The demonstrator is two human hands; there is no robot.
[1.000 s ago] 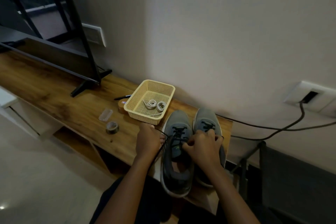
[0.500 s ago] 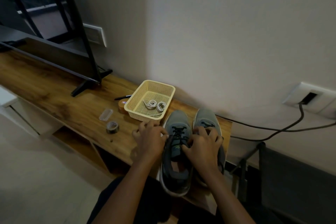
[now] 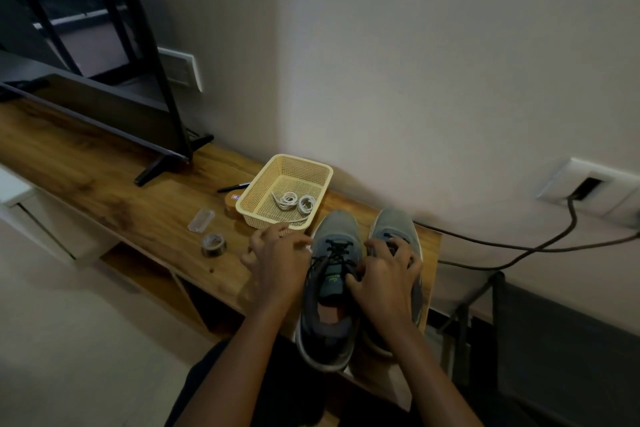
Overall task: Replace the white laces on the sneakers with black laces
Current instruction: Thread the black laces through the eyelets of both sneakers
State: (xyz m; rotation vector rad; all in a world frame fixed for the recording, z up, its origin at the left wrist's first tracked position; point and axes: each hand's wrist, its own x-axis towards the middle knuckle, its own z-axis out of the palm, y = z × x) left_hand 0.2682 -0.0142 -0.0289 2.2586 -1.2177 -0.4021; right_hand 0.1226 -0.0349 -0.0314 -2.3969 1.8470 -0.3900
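Since the black lace (image 3: 335, 250) looks a limp, light cord, criss-crossed up the left sneaker (image 3: 337, 225) at the near right end of the bench (image 3: 104, 191) and best pinched near its tips, the left hand (image 3: 277, 256) lies splayed loose beside it, the right hand (image 3: 384, 277) bent-fingered over the eyelets, grip unclear.

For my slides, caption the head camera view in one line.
Left hand and right hand flank a black-laced grey sneaker on the wooden bench, white laces coiled in the cream basket.

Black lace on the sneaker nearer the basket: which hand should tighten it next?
Probably the right hand: its thumb lies by the black lace at the tongue. The left hand sits beside the sneaker, fingers spread.
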